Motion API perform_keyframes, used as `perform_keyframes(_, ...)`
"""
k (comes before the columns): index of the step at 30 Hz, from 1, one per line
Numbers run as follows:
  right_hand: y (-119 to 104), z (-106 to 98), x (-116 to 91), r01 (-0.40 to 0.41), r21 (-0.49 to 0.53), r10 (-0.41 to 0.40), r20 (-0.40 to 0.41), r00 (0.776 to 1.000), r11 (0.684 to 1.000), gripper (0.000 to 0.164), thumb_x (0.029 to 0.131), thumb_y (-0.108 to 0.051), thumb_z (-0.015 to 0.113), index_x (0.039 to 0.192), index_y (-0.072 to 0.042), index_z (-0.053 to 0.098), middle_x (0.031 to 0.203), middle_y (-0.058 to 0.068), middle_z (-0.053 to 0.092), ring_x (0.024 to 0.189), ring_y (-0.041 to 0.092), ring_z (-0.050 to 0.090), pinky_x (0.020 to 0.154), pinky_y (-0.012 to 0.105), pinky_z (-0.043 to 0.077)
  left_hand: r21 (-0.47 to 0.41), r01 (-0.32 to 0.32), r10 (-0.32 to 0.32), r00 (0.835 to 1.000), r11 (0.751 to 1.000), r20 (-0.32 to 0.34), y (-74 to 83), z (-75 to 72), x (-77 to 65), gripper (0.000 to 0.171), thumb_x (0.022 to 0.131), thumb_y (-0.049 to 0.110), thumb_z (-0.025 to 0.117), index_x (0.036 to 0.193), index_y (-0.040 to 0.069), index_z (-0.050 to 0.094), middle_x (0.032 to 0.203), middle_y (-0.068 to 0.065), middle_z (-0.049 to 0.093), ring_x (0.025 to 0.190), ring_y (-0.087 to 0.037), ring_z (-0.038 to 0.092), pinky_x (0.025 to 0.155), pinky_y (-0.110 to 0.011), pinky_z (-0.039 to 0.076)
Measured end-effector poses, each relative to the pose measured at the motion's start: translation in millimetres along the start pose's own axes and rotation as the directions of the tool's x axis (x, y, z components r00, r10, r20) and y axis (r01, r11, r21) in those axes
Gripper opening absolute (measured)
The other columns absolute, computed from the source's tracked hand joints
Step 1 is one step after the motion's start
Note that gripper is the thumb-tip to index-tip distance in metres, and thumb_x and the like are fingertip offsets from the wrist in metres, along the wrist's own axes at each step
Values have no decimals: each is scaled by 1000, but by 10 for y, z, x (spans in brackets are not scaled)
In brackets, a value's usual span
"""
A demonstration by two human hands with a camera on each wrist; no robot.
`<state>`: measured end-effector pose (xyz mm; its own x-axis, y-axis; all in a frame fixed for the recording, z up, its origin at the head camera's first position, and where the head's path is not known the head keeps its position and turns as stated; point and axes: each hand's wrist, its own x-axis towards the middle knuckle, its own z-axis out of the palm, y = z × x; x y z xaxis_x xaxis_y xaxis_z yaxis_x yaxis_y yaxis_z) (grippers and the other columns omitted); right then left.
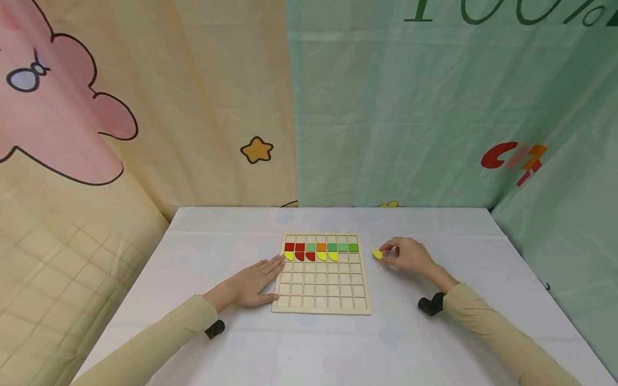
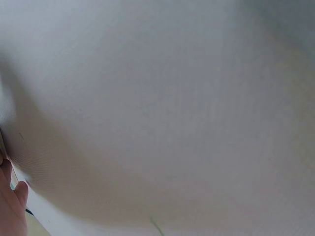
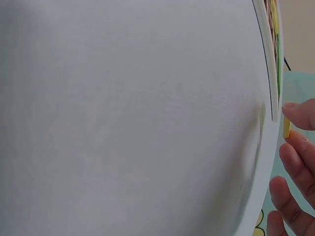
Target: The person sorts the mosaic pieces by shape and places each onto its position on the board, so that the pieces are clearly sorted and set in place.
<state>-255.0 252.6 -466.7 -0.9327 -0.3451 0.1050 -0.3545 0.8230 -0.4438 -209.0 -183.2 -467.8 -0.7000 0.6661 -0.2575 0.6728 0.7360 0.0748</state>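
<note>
A wooden grid board (image 1: pixel 321 304) lies flat on the table, its second row filled with red, orange and green square tiles (image 1: pixel 321 247). Below them, several yellow and red quarter-round tiles (image 1: pixel 310 257) sit in the third row from the left. My left hand (image 1: pixel 253 281) rests at the board's left edge with fingers straight; the left wrist view catches only part of it. To the right of the board, my right hand (image 1: pixel 407 254) pinches a yellow quarter-round tile (image 1: pixel 377 254) between thumb and fingertips, apart from the board. The right wrist view shows that tile (image 3: pixel 286 127) edge-on.
The table (image 1: pixel 386 343) has a white cloth over it. Black wrist devices (image 1: pixel 431 304) hang below both sleeves. A printed curtain (image 1: pixel 386 107) stands behind the table's far edge.
</note>
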Motion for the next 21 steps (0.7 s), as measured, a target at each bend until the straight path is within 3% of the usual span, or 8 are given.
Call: perform_keyframes(21, -357, 166, 202, 51, 43, -52, 18, 998, 998, 26, 77, -27, 79, 98, -13, 75, 83, -3, 67, 58, 6, 46, 51, 20, 37, 7, -13, 13, 1000, 1000, -15, -28, 44, 6, 84, 96, 60, 36, 154, 4, 12, 163, -9, 8, 151, -22, 9, 121, -42, 19)
